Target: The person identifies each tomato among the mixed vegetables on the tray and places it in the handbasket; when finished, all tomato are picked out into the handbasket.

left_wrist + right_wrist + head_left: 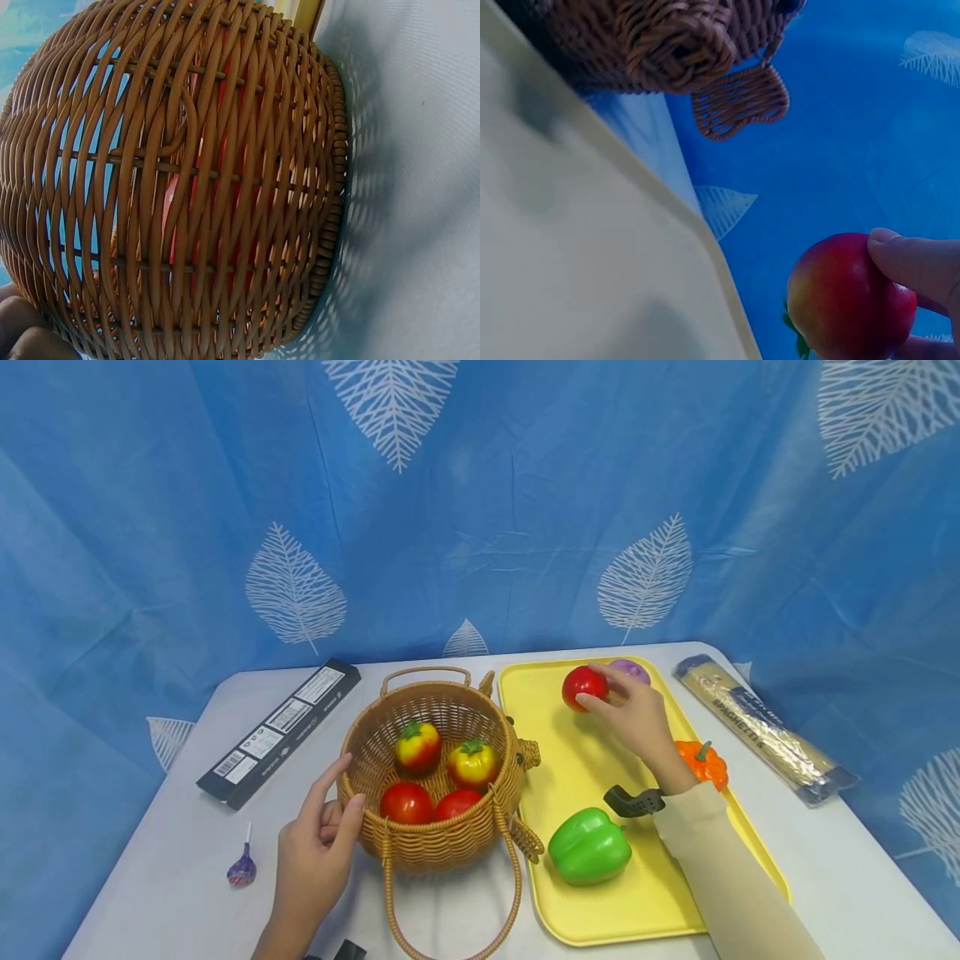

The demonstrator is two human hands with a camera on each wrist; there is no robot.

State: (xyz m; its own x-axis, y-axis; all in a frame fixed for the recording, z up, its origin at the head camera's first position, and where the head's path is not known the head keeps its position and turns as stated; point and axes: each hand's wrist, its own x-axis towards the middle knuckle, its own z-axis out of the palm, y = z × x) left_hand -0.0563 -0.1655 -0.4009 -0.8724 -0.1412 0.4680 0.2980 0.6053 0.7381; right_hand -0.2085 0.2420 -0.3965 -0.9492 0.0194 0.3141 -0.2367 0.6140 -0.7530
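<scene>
My right hand [633, 710] pinches a shiny red tomato [584, 687] between thumb and fingers, above the far part of the yellow tray [555, 760]. A green leafy top and a yellowish patch show on this tomato [847, 300] in the right wrist view. My left hand [315, 843] is at the left side of a wicker basket [442, 843], its forefinger and thumb extended against the rim. Inside lie two red-and-yellow tomatoes, one of them a yellower tomato [474, 765], and two red ones, including a red tomato [406, 802].
On the tray are a green bell pepper [590, 847], an orange pumpkin [705, 763] and a purple thing [630, 671] partly behind my right hand. A spaghetti packet [757, 722] lies right of the tray. At left are a black box [281, 731] and a lollipop [242, 867].
</scene>
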